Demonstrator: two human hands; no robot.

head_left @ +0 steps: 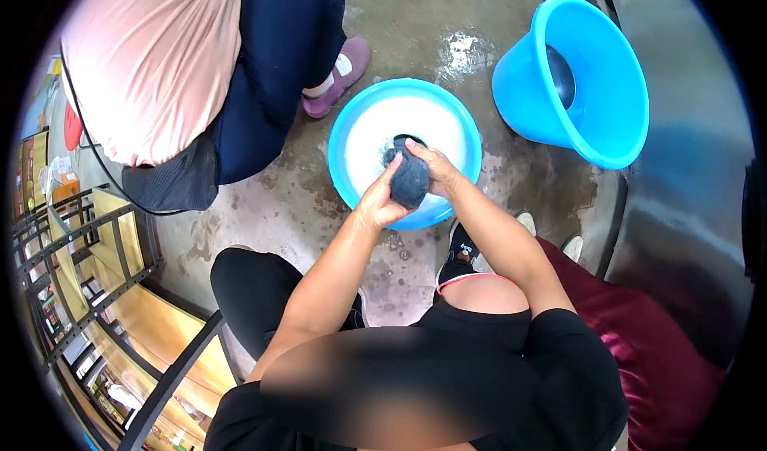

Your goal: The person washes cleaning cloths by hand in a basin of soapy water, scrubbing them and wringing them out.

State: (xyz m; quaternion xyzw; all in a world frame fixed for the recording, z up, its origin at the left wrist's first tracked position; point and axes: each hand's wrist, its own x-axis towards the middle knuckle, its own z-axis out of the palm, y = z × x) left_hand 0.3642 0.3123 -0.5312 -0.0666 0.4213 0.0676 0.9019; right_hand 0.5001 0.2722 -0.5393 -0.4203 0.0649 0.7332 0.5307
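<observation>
A bunched dark grey cloth (410,181) is held between my two hands above a round blue basin (339,155). White suds (375,119) fill the basin, and a dark piece shows just beyond the bundle at the water. My left hand (384,200) is closed around the cloth's near left side, thumb pointing up along it. On the other side, my right hand (436,168) grips it with the thumb pressed over its top. Both hands and forearms look wet. The fingers beneath the cloth are hidden.
A tilted blue bucket (515,91) stands at the right, with a dark round shape inside. Another person (272,75) sits at the left near the basin. Someone in dark red trousers (631,331) is at my right. Shelving (112,251) is at the left; the floor (399,19) has wet patches.
</observation>
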